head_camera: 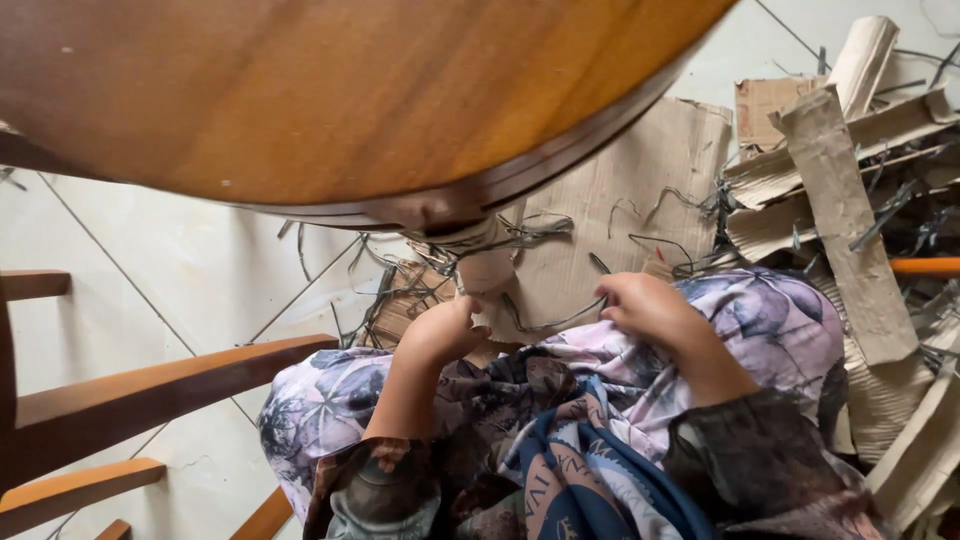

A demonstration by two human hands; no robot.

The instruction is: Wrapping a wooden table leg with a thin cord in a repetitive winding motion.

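My left hand (442,335) is closed around the lower end of a pale cardboard tube (487,262) that rises toward the underside of the wooden table top (330,95). My right hand (648,308) rests on my flowered lap cloth (770,325), its fingers curled at the edge of a flat cardboard sheet (620,190). What the right fingers pinch, if anything, is hidden. Thin grey strips (540,232) lie tangled about the tube and across the sheet.
The round table top fills the upper frame, close overhead. Torn cardboard pieces (840,210) and grey strips pile up at right on the white tiled floor (190,260). Wooden chair rails (150,390) stand at left. An orange rod (925,266) pokes in at the right edge.
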